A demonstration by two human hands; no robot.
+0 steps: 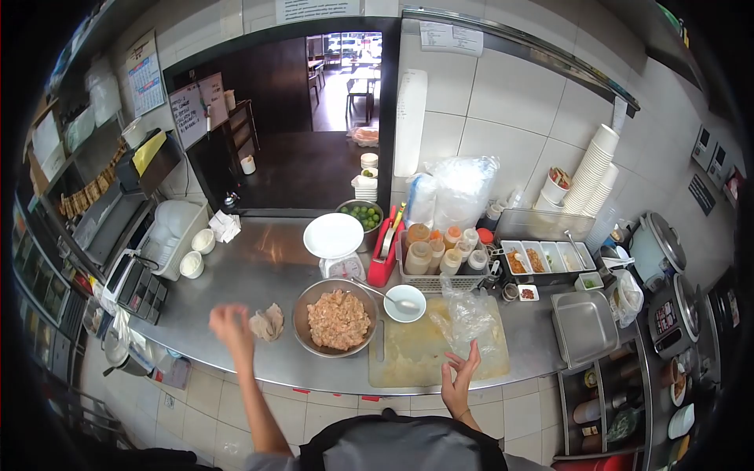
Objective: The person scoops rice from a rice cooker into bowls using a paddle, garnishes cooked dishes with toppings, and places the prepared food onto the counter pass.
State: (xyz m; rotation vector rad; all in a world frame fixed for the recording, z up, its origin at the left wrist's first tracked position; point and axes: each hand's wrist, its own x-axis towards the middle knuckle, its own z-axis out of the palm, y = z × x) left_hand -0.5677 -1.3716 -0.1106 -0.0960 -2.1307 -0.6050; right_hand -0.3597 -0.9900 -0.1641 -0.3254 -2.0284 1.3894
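Observation:
My left hand [232,328], smeared by motion, is over the steel counter [212,282], left of a crumpled beige cloth-like piece [268,323]; whether its fingers hold anything is unclear. My right hand [460,380] is at the front edge of the yellowed cutting board [416,353], fingers apart. Clear plastic bags [470,318] lie on the board just beyond its fingertips; I cannot tell whether they touch. Between the hands stands a steel bowl [301,343] with pale pink minced meat [338,320]. A white bowl [402,314] with a spoon [405,304] sits at the board's back left.
Behind the meat, a white plate [333,235] rests on a kitchen scale [343,266], beside a red tape dispenser [385,251]. A basket [444,279] of sauce bottles stands at the back. To the right are a condiment box [550,263] and a steel tray [586,330].

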